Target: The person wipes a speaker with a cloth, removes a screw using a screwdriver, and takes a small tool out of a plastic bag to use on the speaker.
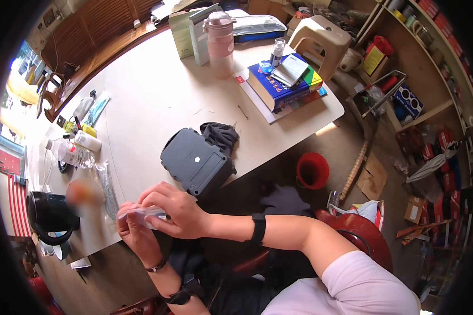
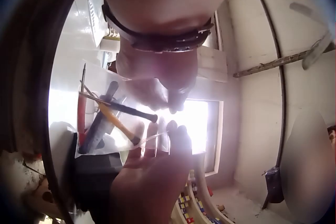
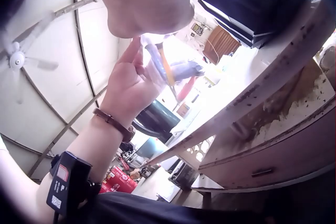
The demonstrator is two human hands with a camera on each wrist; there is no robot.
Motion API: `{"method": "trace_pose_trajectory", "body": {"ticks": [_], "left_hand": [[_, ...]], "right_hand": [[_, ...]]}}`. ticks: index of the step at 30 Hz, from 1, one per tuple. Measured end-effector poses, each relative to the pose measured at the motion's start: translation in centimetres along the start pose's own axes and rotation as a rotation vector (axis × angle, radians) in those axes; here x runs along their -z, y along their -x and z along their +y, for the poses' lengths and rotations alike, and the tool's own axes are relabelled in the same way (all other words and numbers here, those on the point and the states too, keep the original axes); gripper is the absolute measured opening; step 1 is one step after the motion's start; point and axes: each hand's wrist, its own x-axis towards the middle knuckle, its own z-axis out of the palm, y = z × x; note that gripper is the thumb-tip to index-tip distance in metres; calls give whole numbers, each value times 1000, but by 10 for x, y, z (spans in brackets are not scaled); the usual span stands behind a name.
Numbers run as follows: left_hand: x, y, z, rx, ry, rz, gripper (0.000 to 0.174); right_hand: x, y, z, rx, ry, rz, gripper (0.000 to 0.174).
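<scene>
A clear plastic bag (image 1: 151,211) is held between both hands above the table's near left edge. My left hand (image 1: 140,240) pinches it from below, thumb and fingers together at its edge. My right hand (image 1: 176,210) grips its other side, fingers curled over the top. Through the plastic in the left wrist view show a yellow-orange handled tool (image 2: 116,122), a dark-handled tool (image 2: 131,110) and a red one (image 2: 82,113). The right wrist view has the left hand (image 3: 131,90) beside the bag, with a yellow strip (image 3: 167,69) inside; the right fingertips are hidden there.
On the white table (image 1: 142,105) lie a dark grey case (image 1: 194,160), a dark cloth (image 1: 220,135), a pink bottle (image 1: 219,44) and a blue book (image 1: 284,86). Bottles (image 1: 73,153) and a black kettle (image 1: 52,212) stand left. A red bucket (image 1: 312,170) is on the floor.
</scene>
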Motion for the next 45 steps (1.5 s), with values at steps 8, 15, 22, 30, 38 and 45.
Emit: {"method": "trace_pose_trajectory", "body": {"ticks": [8, 15, 22, 30, 38, 45], "left_hand": [[8, 0, -5, 61, 120, 84, 15], [0, -3, 2, 78, 219, 191, 11], [3, -8, 3, -13, 248, 67, 10], [2, -3, 5, 23, 38, 11, 11], [0, 1, -1, 34, -74, -55, 16], [-19, 3, 12, 80, -98, 45, 10]], "right_hand": [[1, 4, 2, -118, -26, 13, 9], [-9, 10, 4, -153, -63, 16, 10], [-7, 12, 6, -53, 35, -38, 11], [-5, 9, 8, -203, -57, 18, 12], [-7, 11, 11, -277, -20, 90, 9], [-4, 10, 10, -243, 23, 43, 14]]}}
